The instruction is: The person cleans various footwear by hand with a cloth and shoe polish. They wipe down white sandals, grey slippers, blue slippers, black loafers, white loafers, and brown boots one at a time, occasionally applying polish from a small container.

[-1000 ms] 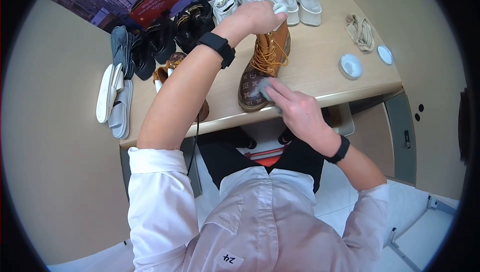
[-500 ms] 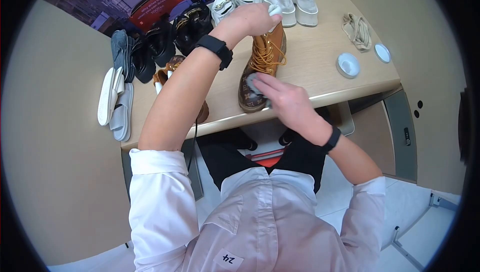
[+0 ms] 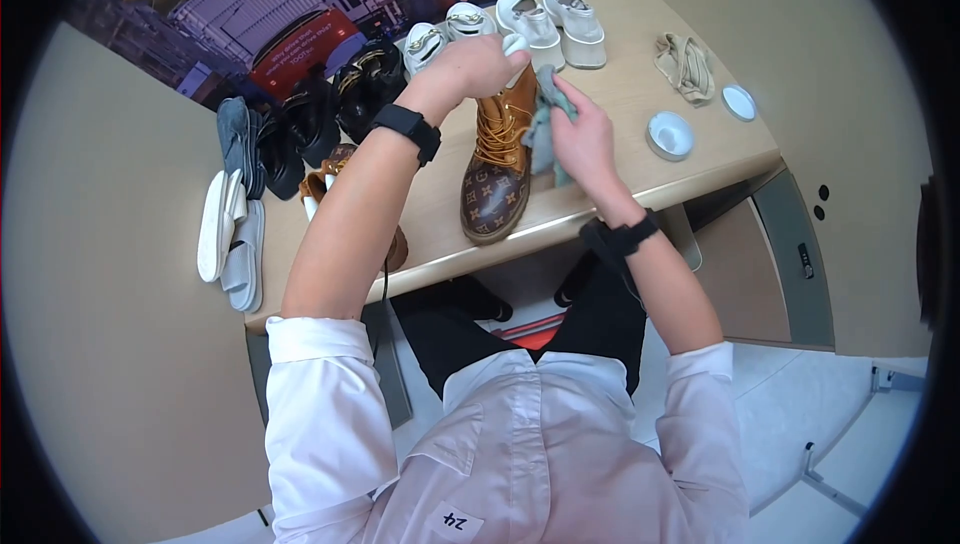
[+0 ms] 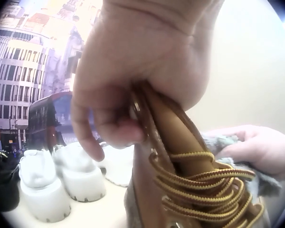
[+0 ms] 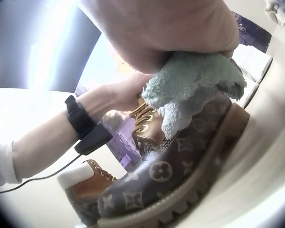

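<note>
A brown monogrammed boot (image 3: 493,199) with a tan upper and yellow laces (image 4: 204,175) stands near the table's front edge, toe toward me. My left hand (image 3: 475,66) grips the top of its shaft, fingers curled over the collar edge. In my right hand (image 3: 588,149) is a fluffy grey-green cloth (image 3: 543,129), bunched under the fingers along the boot's right side. The right wrist view shows the cloth (image 5: 194,78) lying over the side of the boot toward the heel. Its mate, a second boot (image 5: 90,185), is partly hidden behind my left forearm in the head view.
White shoes (image 3: 530,29) and black shoes (image 3: 310,129) line the back and left, with slippers (image 3: 240,254) at the left edge. To the right are a round white dish (image 3: 670,136), a white lid (image 3: 739,103) and a beige cloth (image 3: 685,69).
My right hand and the cloth have moved from the boot's toe up and back to the right side of its shaft. The left hand keeps its grip on the collar.
</note>
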`<move>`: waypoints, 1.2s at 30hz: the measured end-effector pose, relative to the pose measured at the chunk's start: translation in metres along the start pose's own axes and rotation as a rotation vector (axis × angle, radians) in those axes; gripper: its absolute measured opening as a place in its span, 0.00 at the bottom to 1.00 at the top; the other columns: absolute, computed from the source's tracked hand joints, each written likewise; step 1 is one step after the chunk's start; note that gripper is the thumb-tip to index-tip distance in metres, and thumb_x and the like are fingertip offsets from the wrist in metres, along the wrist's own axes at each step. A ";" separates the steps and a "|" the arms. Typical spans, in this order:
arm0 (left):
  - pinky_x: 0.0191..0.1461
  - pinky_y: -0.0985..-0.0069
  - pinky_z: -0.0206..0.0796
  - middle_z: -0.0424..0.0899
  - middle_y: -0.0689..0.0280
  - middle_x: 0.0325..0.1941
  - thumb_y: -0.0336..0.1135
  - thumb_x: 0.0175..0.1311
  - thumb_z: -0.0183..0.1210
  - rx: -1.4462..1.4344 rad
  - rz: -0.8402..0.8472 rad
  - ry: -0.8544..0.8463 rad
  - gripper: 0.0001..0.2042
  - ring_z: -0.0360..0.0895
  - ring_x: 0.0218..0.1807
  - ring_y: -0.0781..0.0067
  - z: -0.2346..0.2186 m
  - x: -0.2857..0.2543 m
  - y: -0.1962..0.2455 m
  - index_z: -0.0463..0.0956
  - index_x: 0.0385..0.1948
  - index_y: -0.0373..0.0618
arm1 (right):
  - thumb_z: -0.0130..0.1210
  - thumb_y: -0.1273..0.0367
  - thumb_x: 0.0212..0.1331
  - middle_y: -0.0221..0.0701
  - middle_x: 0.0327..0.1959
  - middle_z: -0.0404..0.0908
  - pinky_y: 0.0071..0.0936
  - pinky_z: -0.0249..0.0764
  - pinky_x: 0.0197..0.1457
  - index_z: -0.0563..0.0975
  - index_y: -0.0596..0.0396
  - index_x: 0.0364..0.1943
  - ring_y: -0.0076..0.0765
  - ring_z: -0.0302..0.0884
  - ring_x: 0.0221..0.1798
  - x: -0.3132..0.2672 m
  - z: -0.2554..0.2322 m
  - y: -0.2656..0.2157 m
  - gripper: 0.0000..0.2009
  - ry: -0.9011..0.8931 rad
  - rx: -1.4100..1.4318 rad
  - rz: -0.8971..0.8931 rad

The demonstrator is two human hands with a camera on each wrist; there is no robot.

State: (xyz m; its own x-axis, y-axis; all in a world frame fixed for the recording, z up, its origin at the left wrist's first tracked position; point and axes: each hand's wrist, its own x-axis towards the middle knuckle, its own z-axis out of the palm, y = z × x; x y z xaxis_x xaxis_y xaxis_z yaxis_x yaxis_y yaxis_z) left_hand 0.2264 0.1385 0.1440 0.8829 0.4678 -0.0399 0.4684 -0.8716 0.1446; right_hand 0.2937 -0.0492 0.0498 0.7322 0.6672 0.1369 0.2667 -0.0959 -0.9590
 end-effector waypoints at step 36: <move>0.67 0.51 0.75 0.89 0.35 0.54 0.71 0.81 0.43 -0.018 -0.044 -0.028 0.44 0.87 0.59 0.37 -0.005 -0.008 0.000 0.81 0.59 0.26 | 0.57 0.76 0.67 0.38 0.51 0.90 0.34 0.87 0.52 0.79 0.55 0.67 0.38 0.92 0.45 -0.159 -0.026 0.016 0.23 -0.316 0.353 -0.049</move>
State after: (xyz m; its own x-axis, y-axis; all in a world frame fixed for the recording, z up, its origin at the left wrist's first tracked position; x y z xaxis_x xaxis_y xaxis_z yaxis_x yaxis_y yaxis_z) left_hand 0.2189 0.1356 0.1491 0.8620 0.5015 -0.0744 0.5067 -0.8472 0.1600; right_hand 0.1979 -0.1760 0.0190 0.4831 0.8619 0.1542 0.0265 0.1616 -0.9865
